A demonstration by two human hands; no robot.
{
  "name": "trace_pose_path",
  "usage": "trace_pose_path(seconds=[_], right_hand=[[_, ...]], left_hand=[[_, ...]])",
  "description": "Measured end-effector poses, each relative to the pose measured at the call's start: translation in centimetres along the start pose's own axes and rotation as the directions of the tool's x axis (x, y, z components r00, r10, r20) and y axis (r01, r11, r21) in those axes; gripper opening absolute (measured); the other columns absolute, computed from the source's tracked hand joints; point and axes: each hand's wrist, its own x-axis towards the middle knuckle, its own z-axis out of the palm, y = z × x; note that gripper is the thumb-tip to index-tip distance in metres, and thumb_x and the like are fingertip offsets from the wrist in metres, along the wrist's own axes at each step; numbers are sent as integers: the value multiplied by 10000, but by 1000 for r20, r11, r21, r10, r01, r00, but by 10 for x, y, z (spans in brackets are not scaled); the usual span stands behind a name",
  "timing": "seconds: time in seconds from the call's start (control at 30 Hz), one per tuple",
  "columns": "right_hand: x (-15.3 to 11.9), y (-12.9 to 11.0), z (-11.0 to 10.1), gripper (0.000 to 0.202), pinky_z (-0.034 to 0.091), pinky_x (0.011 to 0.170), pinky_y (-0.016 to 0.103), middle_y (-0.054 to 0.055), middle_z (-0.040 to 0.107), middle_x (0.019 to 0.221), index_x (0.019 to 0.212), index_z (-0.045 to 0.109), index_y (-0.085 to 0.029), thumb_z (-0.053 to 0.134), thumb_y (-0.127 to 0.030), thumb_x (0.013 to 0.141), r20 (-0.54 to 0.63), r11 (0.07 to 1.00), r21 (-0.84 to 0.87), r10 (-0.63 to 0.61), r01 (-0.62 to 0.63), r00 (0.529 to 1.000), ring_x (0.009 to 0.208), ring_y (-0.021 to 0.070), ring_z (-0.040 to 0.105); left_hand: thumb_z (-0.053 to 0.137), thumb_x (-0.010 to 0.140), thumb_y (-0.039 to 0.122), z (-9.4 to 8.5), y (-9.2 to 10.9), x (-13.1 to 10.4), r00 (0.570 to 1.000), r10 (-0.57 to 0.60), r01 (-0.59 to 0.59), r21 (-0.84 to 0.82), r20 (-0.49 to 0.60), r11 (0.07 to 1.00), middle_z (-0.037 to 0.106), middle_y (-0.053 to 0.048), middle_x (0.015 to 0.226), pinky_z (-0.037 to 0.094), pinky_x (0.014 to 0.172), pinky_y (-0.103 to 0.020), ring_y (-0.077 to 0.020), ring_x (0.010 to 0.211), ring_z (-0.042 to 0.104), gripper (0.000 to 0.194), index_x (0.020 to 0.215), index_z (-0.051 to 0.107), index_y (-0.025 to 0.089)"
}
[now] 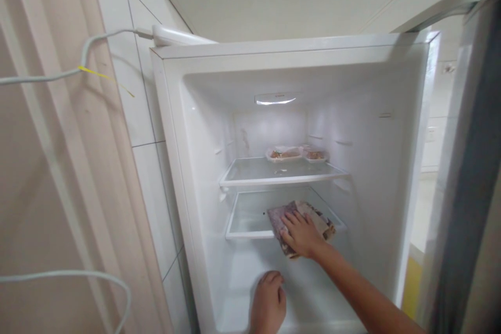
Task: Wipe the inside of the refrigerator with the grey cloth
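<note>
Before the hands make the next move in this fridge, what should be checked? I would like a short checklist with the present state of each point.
1. Fridge door open: ok.
2. Right hand on the cloth: ok, fingers spread over it.
3. Left hand apart from the cloth: ok, below it.
4. Food packs away from the cloth: ok, at the back of the upper shelf.
5. Lower shelf without spots: not ok, a dark speck shows.
6. Cloth damp: cannot tell.
</note>
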Motion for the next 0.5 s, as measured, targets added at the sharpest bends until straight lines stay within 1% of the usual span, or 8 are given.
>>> trace_pose_path(seconds=[0.07,0.17,0.23,0.27,0.33,0.4,0.43,0.5], right_hand=[[12,-31,3,662,135,1220,661,141,366,1642,1541,408,-165,312,-497,977,13,997,38,-66,65,998,1522,403,271],[34,-78,11,698,125,1217,673,168,354,1643,1542,401,-167,360,-541,954,45,985,92,-151,146,988,1527,415,253],[49,-103,17,710,125,1212,680,175,368,1633,1539,403,-193,420,-549,926,64,973,124,-206,197,976,1522,415,265],[56,-113,19,711,130,1207,687,175,383,1625,1536,405,-209,446,-547,912,67,967,137,-228,217,971,1517,414,277],[66,-123,21,704,156,1196,691,164,420,1604,1528,415,-239,473,-541,894,61,957,158,-255,243,965,1504,407,305],[72,-125,21,684,190,1195,667,144,442,1593,1514,433,-262,477,-536,890,49,953,167,-263,252,963,1492,380,331],[73,-123,21,673,199,1198,650,133,444,1594,1509,441,-267,473,-532,891,45,953,169,-263,252,964,1490,365,339],[73,-116,19,662,203,1205,627,116,439,1601,1501,454,-266,458,-535,896,38,957,171,-246,236,969,1487,344,345]], left_hand=[[384,770,39,3,-9,0,992,-70,61,-84,-104,995,738,-96,1191,496,1090,-401,-220,1164,660,467,1036,735,193],[408,777,98,8,-35,-2,948,-210,158,-217,-240,963,748,-134,1173,525,1070,-431,-247,1137,690,452,1098,721,154],[424,764,128,7,-57,-6,934,-221,145,-269,-280,952,757,-145,1146,544,1048,-434,-260,1111,707,443,1089,726,143],[433,751,136,5,-67,-9,937,-206,125,-281,-281,952,763,-142,1130,552,1038,-428,-262,1099,714,435,1064,735,148],[446,736,149,-2,-85,-16,952,-174,104,-270,-253,957,771,-130,1114,562,1029,-419,-263,1092,721,426,1036,748,167],[456,738,165,-13,-95,-21,956,-174,122,-218,-235,968,768,-127,1138,559,1040,-420,-268,1113,717,427,1043,755,178],[459,746,174,-20,-96,-22,955,-175,133,-181,-240,974,761,-130,1162,553,1052,-426,-271,1131,710,432,1060,754,178],[454,767,185,-35,-89,-23,945,-161,138,-98,-286,985,739,-138,1220,532,1083,-445,-277,1175,688,441,1095,748,176]])
